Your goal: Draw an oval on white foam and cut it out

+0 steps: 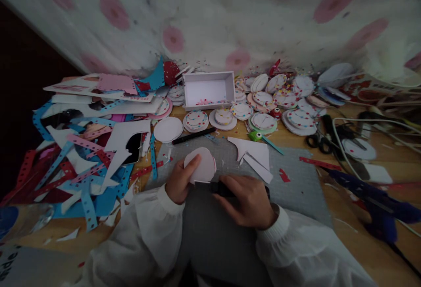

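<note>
My left hand [180,181] pinches a pale paper disc [201,166] between thumb and fingers, tilted up above the grey mat. A thin reddish edge shows along the disc's right side. My right hand [248,199] is wrapped around a black-handled tool [215,188], whose short, pale, blade-like tip points left at the disc's lower edge. Its exact kind I cannot make out. Behind my hands lie a black pen [193,136] and a stack of white discs [168,129]. White card offcuts [255,155] rest on the mat to the right.
Coloured paper scraps [82,164] heap up at left. A white open box [208,90] stands at the back, beside several layered paper cakes [263,99] with coloured beads. Scissors [319,143], a white cable [345,159] and a blue glue gun [371,199] lie at right.
</note>
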`<state>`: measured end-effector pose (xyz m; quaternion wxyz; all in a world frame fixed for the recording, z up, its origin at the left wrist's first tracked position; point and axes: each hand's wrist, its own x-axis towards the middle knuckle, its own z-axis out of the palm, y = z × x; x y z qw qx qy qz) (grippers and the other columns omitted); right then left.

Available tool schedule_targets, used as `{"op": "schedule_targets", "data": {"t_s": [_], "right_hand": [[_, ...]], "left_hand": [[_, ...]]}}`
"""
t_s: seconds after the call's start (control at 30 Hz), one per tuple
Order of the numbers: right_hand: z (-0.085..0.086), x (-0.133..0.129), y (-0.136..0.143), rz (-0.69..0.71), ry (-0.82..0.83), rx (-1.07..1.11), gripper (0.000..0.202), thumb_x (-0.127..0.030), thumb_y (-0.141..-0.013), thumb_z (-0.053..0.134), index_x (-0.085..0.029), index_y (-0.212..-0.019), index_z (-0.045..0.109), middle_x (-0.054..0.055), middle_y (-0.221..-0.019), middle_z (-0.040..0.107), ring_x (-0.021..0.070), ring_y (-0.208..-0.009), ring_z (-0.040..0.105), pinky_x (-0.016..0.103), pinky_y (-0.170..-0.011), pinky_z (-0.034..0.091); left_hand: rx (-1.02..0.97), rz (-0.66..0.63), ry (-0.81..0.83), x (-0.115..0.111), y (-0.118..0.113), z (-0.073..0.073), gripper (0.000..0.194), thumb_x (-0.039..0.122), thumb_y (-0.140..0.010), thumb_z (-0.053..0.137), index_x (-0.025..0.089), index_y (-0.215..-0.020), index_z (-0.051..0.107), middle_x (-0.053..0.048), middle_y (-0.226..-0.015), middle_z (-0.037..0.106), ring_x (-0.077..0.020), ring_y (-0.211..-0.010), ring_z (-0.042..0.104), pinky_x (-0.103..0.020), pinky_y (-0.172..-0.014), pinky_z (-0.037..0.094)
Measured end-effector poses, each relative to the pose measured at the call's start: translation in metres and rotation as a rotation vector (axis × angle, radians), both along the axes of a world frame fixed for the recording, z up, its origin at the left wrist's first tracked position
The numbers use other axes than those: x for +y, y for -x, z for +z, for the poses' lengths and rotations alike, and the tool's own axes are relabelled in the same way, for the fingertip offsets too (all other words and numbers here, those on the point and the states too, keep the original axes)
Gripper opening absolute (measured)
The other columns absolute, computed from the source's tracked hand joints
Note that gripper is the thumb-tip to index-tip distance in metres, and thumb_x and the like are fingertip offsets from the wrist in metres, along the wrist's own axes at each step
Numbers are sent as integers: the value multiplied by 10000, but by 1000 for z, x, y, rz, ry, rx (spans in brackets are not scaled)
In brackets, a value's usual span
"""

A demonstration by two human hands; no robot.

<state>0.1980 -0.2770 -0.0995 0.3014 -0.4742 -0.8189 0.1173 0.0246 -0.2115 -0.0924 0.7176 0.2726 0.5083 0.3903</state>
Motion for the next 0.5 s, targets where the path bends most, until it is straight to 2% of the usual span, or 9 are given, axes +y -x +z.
{"op": "schedule_targets", "data": {"t_s": [0.13,0.3,0.5], "right_hand": [[0,0,0,-42,-27,10,225,-364,-897,524,-154,-951,583,39,-703,656,166,-610,621,262,-558,412],[-2,0,1,-57,-6,-18,234,-386,-898,519,-165,-929,590,39,-706,663,169,-611,624,264,-556,408],[-1,-1,3,-110,-9,-24,231,-375,-906,509,-163,-928,599,40,-708,671,162,-617,630,258,-555,404]], "left_hand": [[83,-10,-44,-1,-1,-4,498,553,-522,831,114,-693,672,12,-496,564,-86,-430,488,-184,-396,353],[60,15,-35,-2,-3,-7,503,540,-516,838,116,-738,685,-2,-554,610,-90,-456,508,-187,-409,368],[113,43,-46,-2,-4,-9,496,556,-532,823,125,-713,657,11,-501,573,-93,-407,487,-196,-369,356]]}}
